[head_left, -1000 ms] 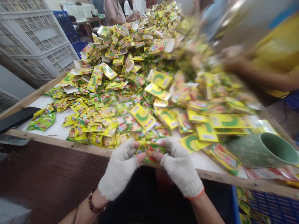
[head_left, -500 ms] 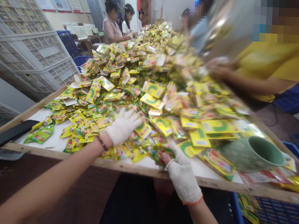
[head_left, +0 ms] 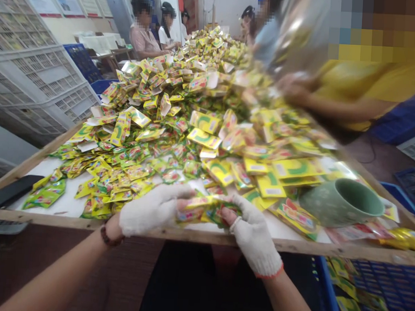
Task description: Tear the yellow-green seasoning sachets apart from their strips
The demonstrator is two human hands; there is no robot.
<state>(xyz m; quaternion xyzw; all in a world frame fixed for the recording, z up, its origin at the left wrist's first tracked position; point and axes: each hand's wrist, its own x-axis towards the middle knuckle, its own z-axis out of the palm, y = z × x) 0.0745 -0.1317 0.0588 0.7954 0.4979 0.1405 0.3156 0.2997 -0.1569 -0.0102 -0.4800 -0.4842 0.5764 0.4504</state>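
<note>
My left hand, in a white glove with the fingertips bare, is closed on a small yellow box just above the table's front edge. Facing it, my right hand, gloved the same way, grips green candy packets. Box and packets meet between the hands; whether the packets are partly inside the box cannot be made out. Loose green and yellow packets are spread beside my left hand. Flat yellow boxes lie beyond my right hand.
A green cup lies on its side at the right. A black object rests at the left edge. Boxes heap up toward the back. A blue crate stands below right. Co-workers stand around the table, one in a yellow shirt.
My left hand has come from the packet pile toward my right hand and now holds a yellow box. My right hand keeps its green packets. The view has shifted slightly.
</note>
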